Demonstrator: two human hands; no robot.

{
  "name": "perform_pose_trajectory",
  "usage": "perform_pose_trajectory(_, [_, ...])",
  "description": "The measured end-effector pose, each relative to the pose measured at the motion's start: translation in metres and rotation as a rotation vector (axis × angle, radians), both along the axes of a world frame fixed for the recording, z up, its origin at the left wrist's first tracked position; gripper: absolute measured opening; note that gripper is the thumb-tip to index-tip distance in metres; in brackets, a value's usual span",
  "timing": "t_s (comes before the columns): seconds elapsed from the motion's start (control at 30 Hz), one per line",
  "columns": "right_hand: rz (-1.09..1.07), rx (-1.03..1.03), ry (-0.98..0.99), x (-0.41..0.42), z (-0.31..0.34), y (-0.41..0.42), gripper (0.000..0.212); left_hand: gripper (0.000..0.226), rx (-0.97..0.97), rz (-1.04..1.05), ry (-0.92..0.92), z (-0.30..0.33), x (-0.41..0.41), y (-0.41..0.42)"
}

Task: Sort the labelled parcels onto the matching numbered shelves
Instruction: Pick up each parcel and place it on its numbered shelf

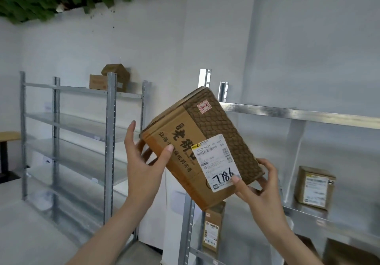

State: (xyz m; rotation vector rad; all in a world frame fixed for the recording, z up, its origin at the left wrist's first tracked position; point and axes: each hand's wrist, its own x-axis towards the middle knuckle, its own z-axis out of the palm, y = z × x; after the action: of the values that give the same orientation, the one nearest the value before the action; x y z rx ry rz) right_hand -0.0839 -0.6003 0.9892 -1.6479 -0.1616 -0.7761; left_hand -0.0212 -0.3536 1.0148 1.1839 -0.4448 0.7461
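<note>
Between the two metal racks, both hands gripped the tilted parcel (202, 147) in mid-air, left hand (144, 162) at its end and right hand (259, 184) beneath, probably so its handwritten label (219, 163) faced the eyes.

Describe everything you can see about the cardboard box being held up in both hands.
The cardboard box is brown corrugated card, held tilted in mid-air before the right shelving unit. One face carries large black Chinese characters, another a dark tile-like pattern with a small red stamp. A white shipping label has barcodes and handwritten 7786. The left hand grips its lower left end; the right hand grips the lower right corner, thumb on the label.
</note>
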Motion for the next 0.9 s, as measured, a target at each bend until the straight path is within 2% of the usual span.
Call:
perform_pose_trajectory(0.13, [-0.076,-0.008,0.001,-0.015,0.008,-0.001,0.06,0.067,-0.05,-0.026,-0.026,0.018,-0.009,-0.014])
perform_pose_trajectory(0.23, [-0.152,-0.024,-0.007,-0.027,0.01,-0.007,0.063,0.057,0.006,-0.038,-0.035,0.025,-0.017,-0.023])
perform_pose_trajectory(0.37, [-0.198,-0.029,0.013,-0.05,0.008,-0.018,0.063,0.075,0.181,-0.117,-0.053,0.023,-0.035,-0.044])
perform_pose_trajectory(0.47, [-0.241,-0.03,0.012,-0.073,0.01,-0.028,0.068,0.085,0.237,-0.166,-0.042,0.023,-0.048,-0.063])
perform_pose_trajectory(0.57, [-0.301,-0.093,0.02,-0.098,0.015,-0.039,0.074,0.084,0.276,-0.218,-0.052,0.024,-0.06,-0.08])
perform_pose_trajectory(0.73, [-0.328,-0.148,0.013,-0.159,0.025,-0.066,0.049,0.073,0.243,-0.313,-0.094,0.033,-0.091,-0.123])
perform_pose_trajectory(0.9, [-0.461,-0.258,0.023,-0.23,0.04,-0.113,0.059,0.068,0.236,-0.403,-0.151,0.043,-0.129,-0.181])
